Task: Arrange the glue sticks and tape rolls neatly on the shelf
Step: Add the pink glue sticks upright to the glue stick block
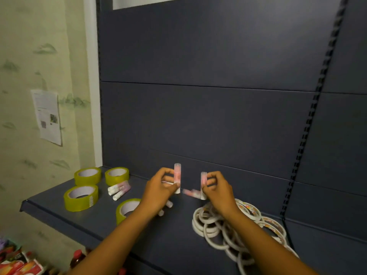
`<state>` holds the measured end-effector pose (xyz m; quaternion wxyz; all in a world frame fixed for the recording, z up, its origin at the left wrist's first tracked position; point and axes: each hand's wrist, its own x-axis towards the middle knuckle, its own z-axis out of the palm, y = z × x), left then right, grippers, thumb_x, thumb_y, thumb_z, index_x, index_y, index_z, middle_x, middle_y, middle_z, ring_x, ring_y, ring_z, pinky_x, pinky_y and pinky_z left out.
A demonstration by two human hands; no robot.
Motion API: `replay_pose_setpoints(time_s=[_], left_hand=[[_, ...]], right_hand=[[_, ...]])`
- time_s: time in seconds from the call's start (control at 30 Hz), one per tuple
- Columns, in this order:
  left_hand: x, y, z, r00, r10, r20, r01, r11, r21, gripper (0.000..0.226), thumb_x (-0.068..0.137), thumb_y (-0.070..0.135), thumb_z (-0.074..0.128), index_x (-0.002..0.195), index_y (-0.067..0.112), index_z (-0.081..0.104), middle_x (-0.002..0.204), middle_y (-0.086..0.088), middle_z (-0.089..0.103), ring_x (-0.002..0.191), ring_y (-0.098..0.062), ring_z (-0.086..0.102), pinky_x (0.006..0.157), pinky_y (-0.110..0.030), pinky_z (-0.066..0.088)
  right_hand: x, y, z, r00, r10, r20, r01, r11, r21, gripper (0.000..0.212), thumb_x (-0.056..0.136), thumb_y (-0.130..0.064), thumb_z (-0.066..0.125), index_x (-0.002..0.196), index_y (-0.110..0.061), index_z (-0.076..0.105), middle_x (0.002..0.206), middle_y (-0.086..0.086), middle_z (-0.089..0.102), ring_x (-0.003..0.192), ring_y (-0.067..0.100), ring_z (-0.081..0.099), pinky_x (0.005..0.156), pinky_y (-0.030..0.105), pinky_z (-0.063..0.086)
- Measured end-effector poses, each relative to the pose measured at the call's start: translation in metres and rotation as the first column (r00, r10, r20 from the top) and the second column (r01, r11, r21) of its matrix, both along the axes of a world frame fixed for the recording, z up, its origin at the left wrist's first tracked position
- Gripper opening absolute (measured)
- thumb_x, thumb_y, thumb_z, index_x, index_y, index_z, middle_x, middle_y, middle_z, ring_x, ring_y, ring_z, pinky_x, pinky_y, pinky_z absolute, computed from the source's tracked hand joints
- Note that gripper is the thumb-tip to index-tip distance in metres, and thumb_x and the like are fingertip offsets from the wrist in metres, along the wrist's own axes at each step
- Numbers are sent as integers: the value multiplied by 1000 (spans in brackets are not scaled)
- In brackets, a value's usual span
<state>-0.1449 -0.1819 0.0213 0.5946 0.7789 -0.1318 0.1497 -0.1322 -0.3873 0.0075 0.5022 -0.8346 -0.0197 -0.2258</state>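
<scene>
The dark blue-grey metal shelf [65, 210] carries everything. At its right, a loose heap of thin white tape rings [228, 229] sprawls toward the front edge; the right forearm passes just over it, so a careless pull back could drag rings off. Four wide yellow-green tape rolls [81, 197] lie flat at the left, the nearest partly hidden under the left forearm. A small pile of white-and-pink glue sticks [119, 189] lies on its side beside them and could roll if nudged. The left hand [160, 189] pinches one upright pink-capped glue stick [177, 178]; the right hand [216, 188] pinches another [203, 184]. Both sticks are narrow and, stood on end, would probably topple easily. Their labels are too blurred to read, as is the paper notice [48, 118] on the wall.
</scene>
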Motion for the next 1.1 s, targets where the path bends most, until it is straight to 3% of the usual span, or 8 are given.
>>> replay_pose_setpoints(time_s=[0.1, 0.17, 0.33, 0.6, 0.83, 0.93, 1.1], left_hand=[[-12, -48, 9, 997, -71, 35, 71, 997, -7, 29, 81, 3, 73, 104, 16, 60, 92, -6, 71, 83, -19, 69, 81, -45, 58], [-23, -84, 12, 991, -124, 41, 125, 992, -9, 30, 81, 6, 75, 103, 21, 61, 93, -3, 71, 82, -19, 70, 79, -47, 58], [-66, -178, 20, 969, -238, 68, 238, 971, 7, 39, 83, 10, 72, 113, 32, 58, 86, 2, 72, 76, -12, 70, 77, -43, 58], [-153, -325, 17, 863, -489, 131, 487, 872, 48, 64, 85, 10, 71, 132, 46, 46, 89, -1, 69, 76, -12, 69, 71, -29, 57], [-241, -453, 5, 740, -660, 127, 658, 750, 65, 59, 84, 5, 70, 129, 38, 50, 90, -3, 70, 73, -13, 68, 74, -28, 56], [-273, -503, 8, 677, -725, 129, 725, 687, 52, 58, 83, 3, 70, 126, 36, 51, 88, -1, 70, 72, -16, 69, 75, -30, 56], [-312, -579, 11, 567, -811, 143, 812, 580, 67, 57, 82, 4, 70, 123, 39, 51, 87, -1, 70, 70, -16, 70, 73, -32, 57]], right_hand=[[-26, -48, 8, 996, -59, 66, 60, 998, -22, 23, 85, -3, 62, 100, -21, 57, 81, -1, 64, 67, 10, 59, 61, 25, 51], [-49, -84, 15, 990, -115, 80, 119, 992, -49, 24, 87, 0, 57, 101, -20, 56, 81, 2, 62, 68, 13, 58, 63, 33, 50], [-117, -182, 27, 964, -243, 106, 251, 965, -71, 32, 82, 3, 59, 100, -22, 53, 84, 4, 61, 71, 22, 59, 64, 39, 51], [-253, -315, 21, 904, -400, 154, 406, 914, -9, 45, 83, 5, 63, 115, -23, 49, 88, 0, 58, 64, 10, 56, 60, 26, 54], [-380, -421, 8, 797, -575, 184, 586, 810, -4, 49, 81, 3, 65, 106, -36, 50, 86, 2, 60, 63, 8, 56, 64, 29, 54], [-425, -462, 11, 743, -637, 204, 654, 756, -21, 51, 81, 3, 64, 104, -40, 49, 86, 1, 60, 66, 15, 58, 64, 32, 54], [-485, -512, 13, 661, -720, 212, 737, 676, -6, 38, 85, -5, 67, 106, -32, 50, 87, 2, 60, 70, 15, 61, 59, 19, 51]])
